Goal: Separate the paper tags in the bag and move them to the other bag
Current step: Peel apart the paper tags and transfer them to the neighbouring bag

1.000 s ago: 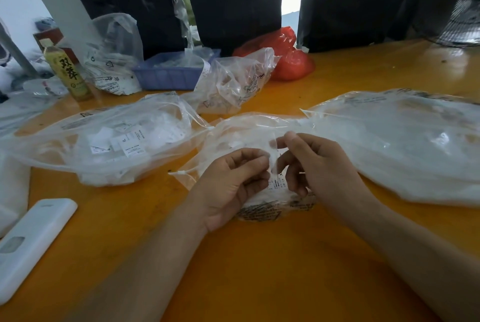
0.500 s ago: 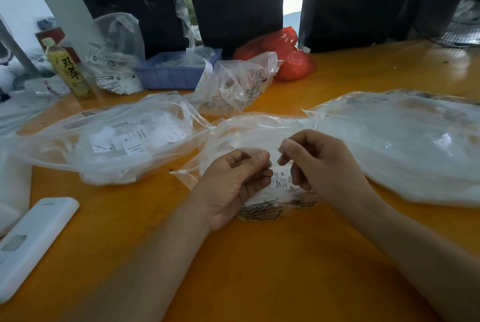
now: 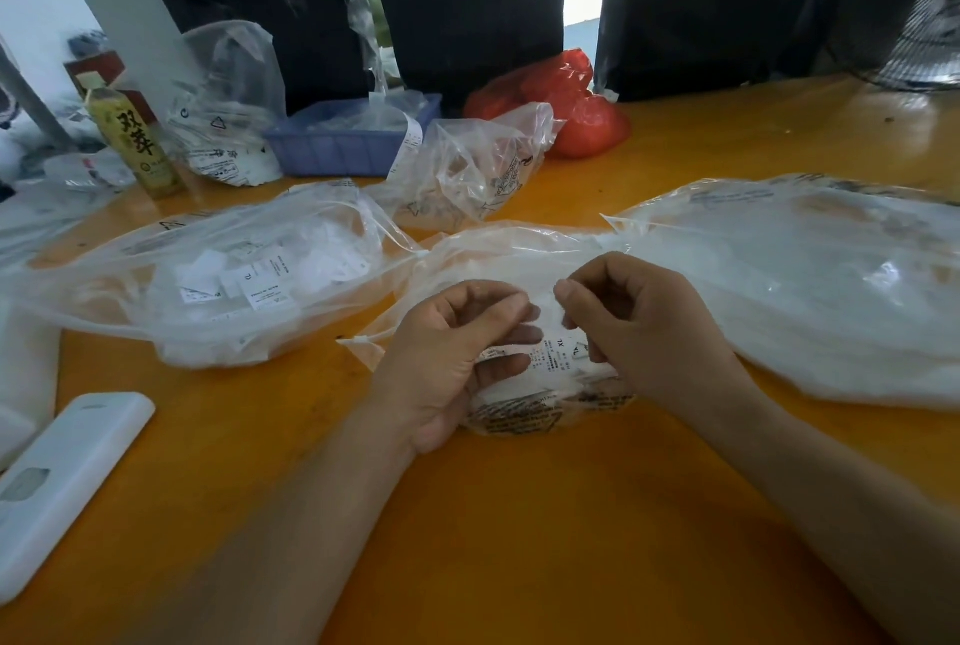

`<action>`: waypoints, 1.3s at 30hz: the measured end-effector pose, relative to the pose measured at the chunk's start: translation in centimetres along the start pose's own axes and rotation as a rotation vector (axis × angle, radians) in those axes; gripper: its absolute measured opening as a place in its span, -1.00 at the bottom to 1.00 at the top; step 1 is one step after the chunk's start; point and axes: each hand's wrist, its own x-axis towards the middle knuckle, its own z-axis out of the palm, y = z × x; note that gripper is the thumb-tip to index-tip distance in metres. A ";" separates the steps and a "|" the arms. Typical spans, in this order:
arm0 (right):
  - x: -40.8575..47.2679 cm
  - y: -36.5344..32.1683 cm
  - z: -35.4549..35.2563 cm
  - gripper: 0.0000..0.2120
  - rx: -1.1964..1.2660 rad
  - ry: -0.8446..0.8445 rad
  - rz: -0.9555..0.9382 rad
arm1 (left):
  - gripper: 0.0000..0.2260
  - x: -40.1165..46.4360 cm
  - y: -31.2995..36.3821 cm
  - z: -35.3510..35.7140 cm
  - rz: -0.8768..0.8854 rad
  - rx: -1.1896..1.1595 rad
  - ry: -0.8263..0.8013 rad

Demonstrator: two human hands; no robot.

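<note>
The left hand (image 3: 457, 353) and right hand (image 3: 639, 327) each pinch the white paper tags (image 3: 558, 350) with curled fingers, directly above the small clear bag (image 3: 519, 405) on the orange table (image 3: 519, 514). A second clear bag (image 3: 218, 280) holding loose tags lies to the left, just beside the small one.

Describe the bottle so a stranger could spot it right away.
Start at the orange table and go to its far left edge. The bottle stands upright there, left of the blue basket. It alone has a yellow label with large black characters.
</note>
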 end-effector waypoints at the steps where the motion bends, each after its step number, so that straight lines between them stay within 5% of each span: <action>1: 0.1 0.2 -0.1 -0.86 -0.016 0.041 -0.010 | -0.85 0.0 0.2 -0.2 0.020 -0.003 0.012; 5: 0.6 1.2 -0.8 -0.94 -0.310 0.037 -0.086 | -0.74 0.2 1.1 -1.1 0.097 -0.110 0.089; 13: 0.5 1.6 -0.1 -0.56 -0.657 -0.351 -0.014 | -0.82 0.6 0.8 -1.1 0.081 -0.234 0.126; 18: 0.8 1.6 0.0 -0.83 -0.566 -0.279 -0.032 | -0.89 0.3 0.7 -0.8 0.081 -0.155 0.115; 33: 0.9 1.2 -1.0 -0.93 -0.301 -0.053 -0.009 | -0.64 0.1 0.9 -0.8 0.060 -0.075 0.119; 39: 0.9 0.9 -1.5 -0.90 -0.071 0.021 0.075 | -0.72 0.2 0.8 -0.9 0.063 -0.070 0.099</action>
